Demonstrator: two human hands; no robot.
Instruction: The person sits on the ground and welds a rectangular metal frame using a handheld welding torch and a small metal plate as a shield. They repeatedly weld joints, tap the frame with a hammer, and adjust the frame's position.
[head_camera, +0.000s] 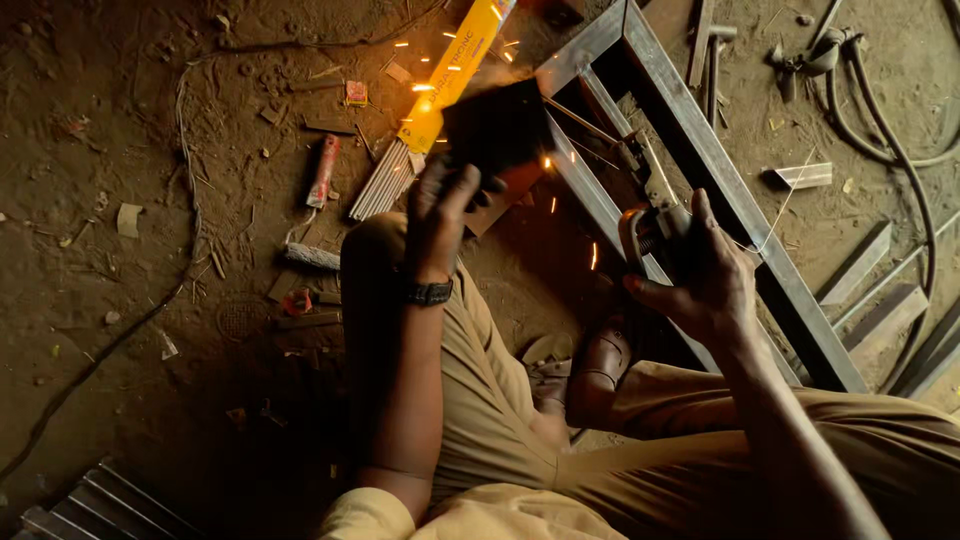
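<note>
Head view: the left hand (440, 215) grips a dark welding shield (497, 130), fingers wrapped on its lower edge, above the steel frame (700, 160) on the dirt floor (150, 300). The right hand (700, 275) clasps an electrode holder (650, 225), fingers closed round it, touching the frame amid sparks.

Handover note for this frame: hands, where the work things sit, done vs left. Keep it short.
Left hand: raised, holding a dark shield over the sparks.
Right hand: gripping the electrode holder, rod reaching the steel frame on the dirt floor.
Spare rods spill from a yellow box beside the frame.
Done: cannot tell which joints are finished.
Left: sparks fly at the frame's near corner; that weld looks under way.
</note>
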